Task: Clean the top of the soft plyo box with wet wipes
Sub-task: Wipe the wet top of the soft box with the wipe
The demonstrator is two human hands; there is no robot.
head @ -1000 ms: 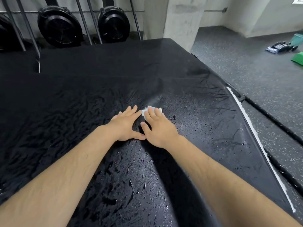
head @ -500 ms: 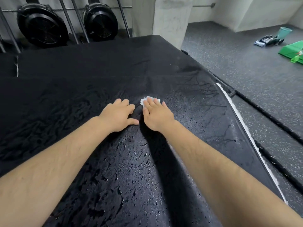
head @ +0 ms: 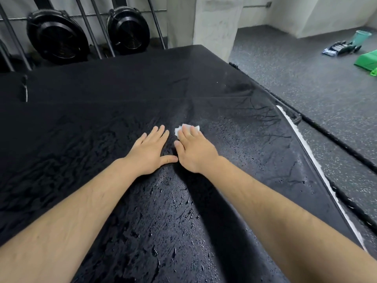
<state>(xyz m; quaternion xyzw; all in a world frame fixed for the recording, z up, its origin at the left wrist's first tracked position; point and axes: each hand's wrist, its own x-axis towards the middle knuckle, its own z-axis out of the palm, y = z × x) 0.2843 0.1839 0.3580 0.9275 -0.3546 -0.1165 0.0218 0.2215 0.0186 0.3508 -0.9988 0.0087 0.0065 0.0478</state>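
Observation:
The black soft plyo box (head: 85, 139) fills most of the view, its top wet and streaked around my arms. A folded white wet wipe (head: 180, 128) lies on the top near the middle. My right hand (head: 193, 150) presses flat on the wipe with straight fingers, covering most of it. My left hand (head: 150, 152) rests flat on the box just left of it, fingers straight, thumb touching the right hand.
The box's right edge (head: 318, 168) has a white strip, with speckled grey floor beyond. A concrete pillar (head: 216, 27) stands behind the far corner. Two black fans (head: 58, 36) and metal bars are at the back left. Green items (head: 366, 60) and a packet (head: 336, 49) lie on the floor far right.
Both hands stay side by side on the box with the wipe under the right fingers. The left fingers curled slightly, then straightened flat again. The view shifted a little.

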